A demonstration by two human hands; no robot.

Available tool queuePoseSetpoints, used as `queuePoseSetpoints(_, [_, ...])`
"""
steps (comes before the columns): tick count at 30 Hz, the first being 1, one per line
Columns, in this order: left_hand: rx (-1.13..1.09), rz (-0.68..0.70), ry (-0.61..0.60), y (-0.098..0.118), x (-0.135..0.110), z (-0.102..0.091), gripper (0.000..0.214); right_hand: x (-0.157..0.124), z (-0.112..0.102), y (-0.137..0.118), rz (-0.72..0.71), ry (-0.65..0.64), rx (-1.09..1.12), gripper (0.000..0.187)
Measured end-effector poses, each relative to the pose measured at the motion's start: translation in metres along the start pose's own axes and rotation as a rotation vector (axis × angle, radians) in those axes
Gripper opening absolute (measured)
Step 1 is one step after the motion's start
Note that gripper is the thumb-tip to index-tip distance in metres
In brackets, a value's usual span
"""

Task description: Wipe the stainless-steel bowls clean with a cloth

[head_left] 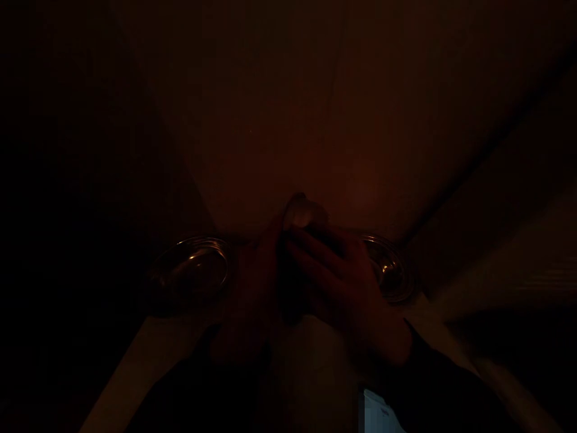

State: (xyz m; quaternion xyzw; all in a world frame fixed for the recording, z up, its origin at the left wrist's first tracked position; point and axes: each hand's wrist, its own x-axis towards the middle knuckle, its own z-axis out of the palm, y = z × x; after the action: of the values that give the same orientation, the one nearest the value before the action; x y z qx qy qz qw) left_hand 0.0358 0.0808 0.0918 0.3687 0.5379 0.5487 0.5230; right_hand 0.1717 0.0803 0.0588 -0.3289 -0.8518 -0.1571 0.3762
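Observation:
The scene is very dark. My left hand [250,294] and my right hand [347,288] meet at the centre, both wrapped round a dark object [293,282] whose shape I cannot make out. A pale rounded top [300,211] pokes up above the fingers. My right hand's fingers lie curled across the object's front. My left hand closes on its left side. Dark sleeves cover both wrists.
A shiny metal bowl [192,270] sits left of the hands and another shiny metal dish [390,270] sits right of them, on a pale surface [148,355]. A plain wall [288,108] rises behind. A small bright patch [378,415] shows at the bottom.

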Motion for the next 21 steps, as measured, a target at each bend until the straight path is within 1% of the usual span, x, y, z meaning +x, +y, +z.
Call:
queuePoseSetpoints(2, [-0.059,-0.065,-0.001,0.004,-0.003,0.006,0.028,0.001,-0.001,0.008,0.093,0.03,0.021,0.041])
queuePoseSetpoints(4, [-0.058,-0.108,-0.012,0.008,-0.006,0.01,0.029,0.003,-0.002,0.015,0.188,0.07,0.063,0.041])
queuePoseSetpoints(6, [-0.023,-0.112,-0.006,0.01,-0.008,0.012,0.028,0.003,-0.003,0.016,0.218,0.075,0.081,0.042])
queuePoseSetpoints(7, [-0.005,-0.113,0.019,0.011,-0.007,0.011,0.028,0.003,-0.004,0.014,0.203,0.057,0.075,0.042])
queuePoseSetpoints(9, [0.024,-0.095,0.086,0.01,-0.006,0.009,0.027,0.002,-0.003,0.007,0.121,0.009,0.05,0.043])
queuePoseSetpoints(11, [0.044,-0.05,0.139,0.009,-0.004,0.008,0.025,0.001,-0.003,0.002,0.036,-0.013,0.025,0.043])
queuePoseSetpoints(12, [0.053,-0.044,0.151,0.009,-0.004,0.008,0.025,0.001,-0.003,0.002,0.019,-0.017,0.016,0.043])
queuePoseSetpoints(13, [0.061,-0.051,0.146,0.008,-0.005,0.009,0.025,0.001,-0.004,0.004,0.029,-0.016,0.009,0.043])
queuePoseSetpoints(15, [0.073,-0.101,0.108,0.008,-0.007,0.012,0.026,0.002,-0.005,0.01,0.117,-0.001,-0.005,0.042])
queuePoseSetpoints(17, [0.07,-0.149,0.052,0.007,-0.008,0.015,0.03,0.003,-0.007,0.016,0.204,0.015,-0.014,0.041])
queuePoseSetpoints(18, [0.066,-0.156,0.022,0.006,-0.007,0.015,0.031,0.003,-0.008,0.017,0.215,0.013,-0.02,0.041])
queuePoseSetpoints(19, [0.055,-0.151,0.012,0.005,-0.006,0.015,0.032,0.003,-0.008,0.015,0.198,0.003,-0.025,0.041])
queuePoseSetpoints(21, [0.028,-0.143,0.032,0.003,0.0,0.012,0.035,0.002,-0.007,0.008,0.112,-0.04,-0.041,0.041])
